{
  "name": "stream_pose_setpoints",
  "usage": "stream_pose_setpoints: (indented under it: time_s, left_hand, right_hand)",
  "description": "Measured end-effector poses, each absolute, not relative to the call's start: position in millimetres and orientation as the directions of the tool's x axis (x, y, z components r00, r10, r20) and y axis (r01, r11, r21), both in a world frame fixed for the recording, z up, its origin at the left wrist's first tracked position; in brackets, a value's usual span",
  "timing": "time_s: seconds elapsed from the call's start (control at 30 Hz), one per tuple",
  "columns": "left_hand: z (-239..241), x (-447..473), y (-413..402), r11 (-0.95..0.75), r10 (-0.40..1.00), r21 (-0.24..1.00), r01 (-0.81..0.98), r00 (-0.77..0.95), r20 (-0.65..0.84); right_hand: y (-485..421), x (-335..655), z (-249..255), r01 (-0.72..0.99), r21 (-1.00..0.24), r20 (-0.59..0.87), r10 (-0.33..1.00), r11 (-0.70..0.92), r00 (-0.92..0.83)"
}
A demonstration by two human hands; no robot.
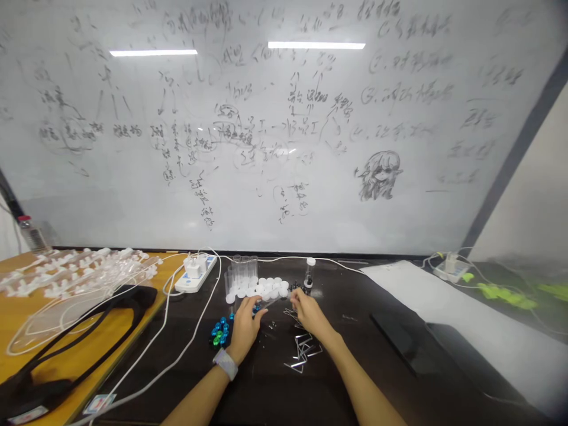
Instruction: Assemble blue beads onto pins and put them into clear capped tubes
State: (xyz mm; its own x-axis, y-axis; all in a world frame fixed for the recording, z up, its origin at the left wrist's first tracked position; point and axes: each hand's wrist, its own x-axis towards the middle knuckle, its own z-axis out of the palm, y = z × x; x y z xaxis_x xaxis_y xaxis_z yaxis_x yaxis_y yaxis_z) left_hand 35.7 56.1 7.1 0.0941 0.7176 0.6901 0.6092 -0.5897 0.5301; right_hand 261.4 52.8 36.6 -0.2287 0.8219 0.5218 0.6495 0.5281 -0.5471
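Note:
My left hand (246,325), with a pale watch band at the wrist, is curled around what looks like a clear plastic tube (271,303) lying sideways. My right hand (307,313) reaches in from the other side, its fingertips pinched near the tube's end; whatever they hold is too small to make out. Blue and green shiny balls (220,331) lie left of my left hand. Bent metal wire pieces (302,353) are scattered below my right hand. Just beyond both hands are white round caps (270,288) and upright clear tubes (244,272).
A white-capped tube (309,272) stands behind my right hand, beside small black parts (296,287). White cables run from a power strip (195,275) along the left. Dark flat devices (403,343) and a white sheet (444,307) lie right. Clear-and-white parts (89,269) cover the yellow table.

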Motion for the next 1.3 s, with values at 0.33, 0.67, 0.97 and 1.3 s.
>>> stream_pose_setpoints:
  time_s: [0.33,0.67,0.97,1.3]
  left_hand:
    - [9.6,36.1,54.7,-0.605,0.733,0.542,0.584,0.143,0.665]
    - [9.6,37.8,53.8,-0.624,0.736,0.548,0.557,0.184,0.652]
    - [8.9,39.3,55.4,-0.497,0.815,0.631,0.596,0.07,0.575]
    - [7.6,40.1,53.8,-0.462,0.834,0.656,0.597,0.042,0.549]
  right_hand:
    - [46.5,251.4,44.5,0.52,-0.491,0.718,0.663,0.699,-0.213]
    - [46.6,245.5,43.4,0.486,-0.608,0.716,0.698,0.628,-0.007]
    - [56.5,247.9,31.8,0.6,-0.574,0.7,0.714,0.558,0.006]
    - [84.9,241.8,5.8,0.917,-0.208,0.566,0.806,0.34,-0.17]
